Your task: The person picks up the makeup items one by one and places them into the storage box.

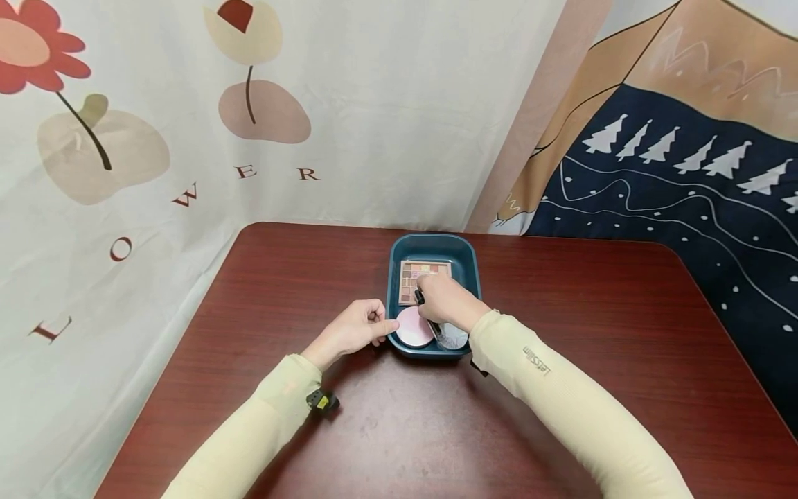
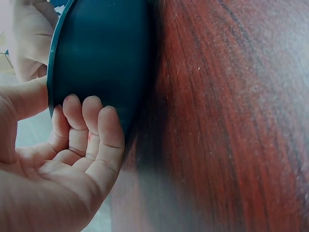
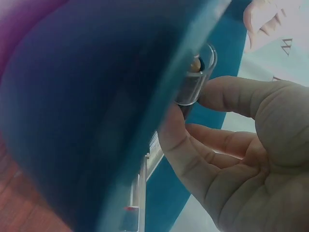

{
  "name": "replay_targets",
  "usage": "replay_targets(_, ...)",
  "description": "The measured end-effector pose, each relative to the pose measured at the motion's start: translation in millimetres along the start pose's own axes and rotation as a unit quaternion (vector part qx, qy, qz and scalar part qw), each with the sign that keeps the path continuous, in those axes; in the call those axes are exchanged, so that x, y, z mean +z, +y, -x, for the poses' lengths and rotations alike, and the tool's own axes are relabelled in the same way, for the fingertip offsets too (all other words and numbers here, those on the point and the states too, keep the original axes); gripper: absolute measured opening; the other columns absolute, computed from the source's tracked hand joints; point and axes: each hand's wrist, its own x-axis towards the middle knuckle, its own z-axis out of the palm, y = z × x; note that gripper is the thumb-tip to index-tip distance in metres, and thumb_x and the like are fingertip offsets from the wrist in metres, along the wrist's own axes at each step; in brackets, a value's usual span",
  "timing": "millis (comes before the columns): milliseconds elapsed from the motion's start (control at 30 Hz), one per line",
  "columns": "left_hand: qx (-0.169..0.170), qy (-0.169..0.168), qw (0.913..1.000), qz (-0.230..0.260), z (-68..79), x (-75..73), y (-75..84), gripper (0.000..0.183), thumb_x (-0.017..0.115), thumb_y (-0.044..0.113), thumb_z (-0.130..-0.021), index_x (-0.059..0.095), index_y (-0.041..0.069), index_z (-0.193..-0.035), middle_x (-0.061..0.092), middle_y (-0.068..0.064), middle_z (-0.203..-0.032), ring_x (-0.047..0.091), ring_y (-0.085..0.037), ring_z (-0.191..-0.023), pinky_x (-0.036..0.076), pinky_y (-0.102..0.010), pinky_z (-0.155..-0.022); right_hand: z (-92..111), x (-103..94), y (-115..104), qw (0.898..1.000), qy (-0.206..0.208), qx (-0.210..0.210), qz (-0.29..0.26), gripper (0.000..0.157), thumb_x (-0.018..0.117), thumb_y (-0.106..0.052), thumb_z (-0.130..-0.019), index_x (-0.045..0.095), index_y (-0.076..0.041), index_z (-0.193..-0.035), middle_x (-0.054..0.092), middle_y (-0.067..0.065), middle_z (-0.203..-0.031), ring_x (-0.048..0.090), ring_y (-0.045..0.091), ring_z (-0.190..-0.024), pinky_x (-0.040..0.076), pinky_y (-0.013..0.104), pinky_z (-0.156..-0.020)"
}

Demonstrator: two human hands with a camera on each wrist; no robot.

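Note:
A dark blue tray (image 1: 430, 248) stands on the table, a little right of its middle. My left hand (image 1: 355, 326) holds the tray's left side; in the left wrist view its thumb is at the rim and its curled fingers touch the outer wall (image 2: 101, 53). Over the tray, my right hand (image 1: 450, 298) pinches a slim black tube with a clear end (image 3: 192, 87) between thumb and fingers. Inside lie an eyeshadow palette (image 1: 408, 281), a pink round disc (image 1: 414, 327) and a round silvery-grey item (image 1: 453, 337), partly covered by the tube and hand.
The reddish-brown wooden table (image 1: 548, 291) extends to both sides of the tray. Behind it hangs a pale curtain with flowers and letters (image 1: 374, 138), and at the right a dark blue cloth with white trees (image 1: 654, 187).

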Motion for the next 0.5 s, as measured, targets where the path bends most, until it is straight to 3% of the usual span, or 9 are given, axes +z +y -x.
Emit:
replay_targets(233, 0.002, 0.002, 1.0, -0.001, 1.0, -0.1, 0.3, 0.032, 0.072, 0.014, -0.097, 0.051, 0.007, -0.074, 0.063, -0.009, -0.065, 0.062, -0.016, -0.062, 0.058, -0.039, -0.065, -7.7, 2.7, -4.3, 1.0, -0.007, 0.004, 0.023, 0.029, 0.072, -0.013, -0.093, 0.066, 0.002, -0.117, 0.067, 0.012, -0.097, 0.063, 0.022, -0.085, 0.057, 0.035, -0.078)
replay_targets(500, 0.004, 0.004, 0.9999, -0.009, 0.5, -0.1, -1.0, 0.032, 0.072, 0.014, -0.097, 0.051, 0.007, -0.074, 0.064, -0.008, -0.065, 0.062, -0.016, -0.061, 0.058, -0.038, -0.065, -13.8, 9.1, -9.4, 0.999, -0.014, 0.019, 0.035, 0.057, 0.073, -0.015, -0.093, 0.052, 0.006, -0.141, 0.066, 0.02, -0.124, 0.066, 0.026, -0.11, 0.056, 0.038, -0.095)
